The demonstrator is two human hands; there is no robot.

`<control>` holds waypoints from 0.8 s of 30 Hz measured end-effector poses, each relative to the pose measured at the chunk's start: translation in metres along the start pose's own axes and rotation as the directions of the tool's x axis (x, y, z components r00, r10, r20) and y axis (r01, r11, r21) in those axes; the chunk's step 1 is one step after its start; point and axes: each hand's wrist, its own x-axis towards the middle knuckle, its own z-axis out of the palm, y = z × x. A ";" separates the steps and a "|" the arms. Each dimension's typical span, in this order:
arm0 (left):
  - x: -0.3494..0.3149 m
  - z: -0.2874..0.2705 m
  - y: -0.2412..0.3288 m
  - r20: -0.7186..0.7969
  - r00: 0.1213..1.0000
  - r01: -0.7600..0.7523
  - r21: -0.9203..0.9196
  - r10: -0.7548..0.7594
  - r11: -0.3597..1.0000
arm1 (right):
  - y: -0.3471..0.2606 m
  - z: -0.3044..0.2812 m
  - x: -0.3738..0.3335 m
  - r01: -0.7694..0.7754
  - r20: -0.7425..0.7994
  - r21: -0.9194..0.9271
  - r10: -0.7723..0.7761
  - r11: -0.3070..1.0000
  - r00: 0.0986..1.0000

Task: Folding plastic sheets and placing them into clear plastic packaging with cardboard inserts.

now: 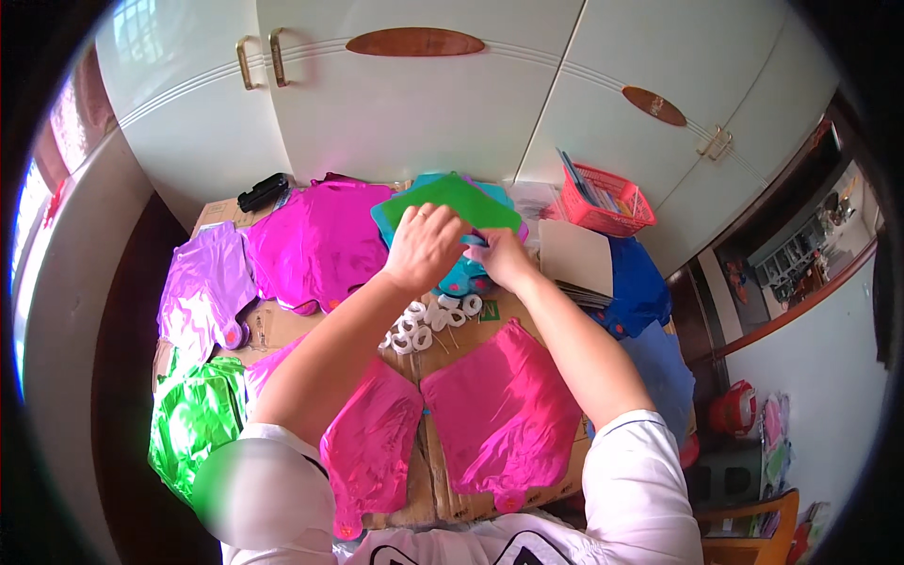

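My left hand point(424, 247) grips the near edge of a flat green foil balloon point(452, 200) lying on top of a teal balloon point(463, 275) at the far middle of the table. My right hand point(501, 256) pinches the same stack just to the right, fingers closed on the teal edge below the green sheet. Right below both hands lies a small heap of white ribbon rolls point(428, 320). Two flat pink foil balloons lie nearer to me, one point(504, 414) under my right forearm and one point(372, 443) under my left.
Magenta balloons point(315, 245), a lilac balloon point(202, 287) and a green balloon point(193, 424) cover the left of the cardboard-topped table point(273, 330). Blue balloons point(640, 287), a stack of card sheets point(576, 259) and a red basket point(607, 202) sit right. White cupboard doors point(424, 104) stand behind.
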 end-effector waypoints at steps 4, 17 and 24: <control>-0.033 0.014 -0.016 0.237 0.970 -0.046 -0.043 0.055 0.998 | 0.011 -0.033 0.034 -0.399 -0.050 0.474 0.477 0.785 0.878; -0.011 0.001 0.003 0.371 0.922 0.145 -0.060 -0.113 0.988 | -0.059 -0.430 -0.119 -0.319 -0.840 -0.161 0.040 0.934 0.542; 0.059 0.071 0.130 0.368 0.848 -0.187 -0.465 0.381 0.865 | -0.051 -0.362 -0.178 -0.401 -0.572 -0.754 -0.221 0.520 0.790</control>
